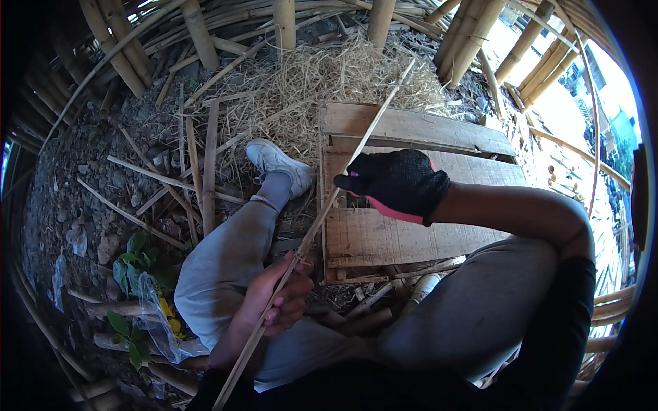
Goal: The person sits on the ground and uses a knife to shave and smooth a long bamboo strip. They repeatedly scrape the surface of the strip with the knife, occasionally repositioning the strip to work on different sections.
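Note:
A long, thin bamboo strip (312, 231) runs slantwise from near my lap up over a low wooden platform. Bare and closed, my left hand (279, 294) grips its lower part between thumb and fingers. My right hand (394, 183), in a black glove with pink edging, is closed around the strip farther up, above the platform's left side. A small pink spot shows at its fingers; whether it is glove or a tool, I cannot make out. The strip's far end (410, 65) points toward a pile of shavings.
The slatted wooden platform (425, 233) stands between my legs. Pale shavings (308, 79) heap behind it. Loose bamboo pieces (209, 164) lie left on the stony ground. A clear plastic bag (154, 308) and leafy plant (130, 264) are near my left knee. Bamboo posts (284, 24) rise behind.

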Available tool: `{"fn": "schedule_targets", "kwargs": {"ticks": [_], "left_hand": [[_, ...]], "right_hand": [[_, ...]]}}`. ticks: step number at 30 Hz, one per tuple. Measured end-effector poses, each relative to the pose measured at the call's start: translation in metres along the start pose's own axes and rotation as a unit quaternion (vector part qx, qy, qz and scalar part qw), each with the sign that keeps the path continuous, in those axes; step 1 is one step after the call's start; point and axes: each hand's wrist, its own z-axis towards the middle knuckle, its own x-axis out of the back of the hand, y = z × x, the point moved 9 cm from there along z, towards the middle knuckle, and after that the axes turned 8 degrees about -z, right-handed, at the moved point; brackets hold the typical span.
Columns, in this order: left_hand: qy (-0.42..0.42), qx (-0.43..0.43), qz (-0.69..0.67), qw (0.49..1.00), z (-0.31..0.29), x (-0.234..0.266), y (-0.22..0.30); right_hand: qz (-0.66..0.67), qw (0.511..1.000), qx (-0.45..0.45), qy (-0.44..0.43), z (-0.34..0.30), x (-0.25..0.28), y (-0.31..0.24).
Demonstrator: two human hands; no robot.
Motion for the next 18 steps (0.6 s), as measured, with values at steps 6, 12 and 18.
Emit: {"fn": "schedule_targets", "kwargs": {"ticks": [6,12,18], "left_hand": [[-0.021,0.001,-0.052,0.998,-0.001,-0.001,-0.002],[-0.011,0.005,-0.039,0.999,0.000,-0.003,-0.007],[-0.020,-0.011,-0.036,0.999,0.000,-0.004,-0.008]], "right_hand": [[0.032,0.994,0.056,0.091,-0.007,0.002,-0.048],[-0.039,0.999,-0.010,0.024,0.012,-0.014,-0.002],[-0.032,0.999,0.023,0.029,0.007,-0.003,-0.017]]}}
